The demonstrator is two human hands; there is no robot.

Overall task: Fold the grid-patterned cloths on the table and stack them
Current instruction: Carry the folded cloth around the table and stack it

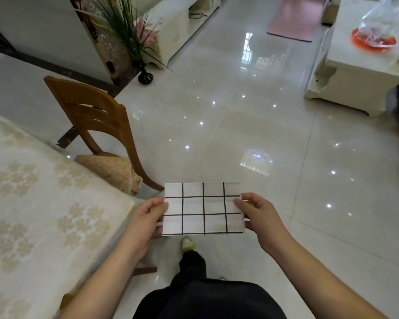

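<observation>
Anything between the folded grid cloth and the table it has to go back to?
Nothing visible. The grid cloth is held in the air between left hand and right hand; the table lies directly to its left.

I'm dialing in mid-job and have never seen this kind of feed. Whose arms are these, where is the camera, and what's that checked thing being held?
There is no machine here: a person works with bare hands, and the single picture comes from a wide-angle camera on their head, looking forward and down. That is why the arms enter from the bottom edge. The left hand and right hand each pinch one short side of a grid-patterned cloth, white with black lines, already folded into a small flat rectangle. Each grip is thumb on top, fingers underneath. The cloth is held in the air over the shiny tiled floor, not resting on anything. The table, under a pale flowered cover, is at the left, with a wooden chair beside it.
</observation>
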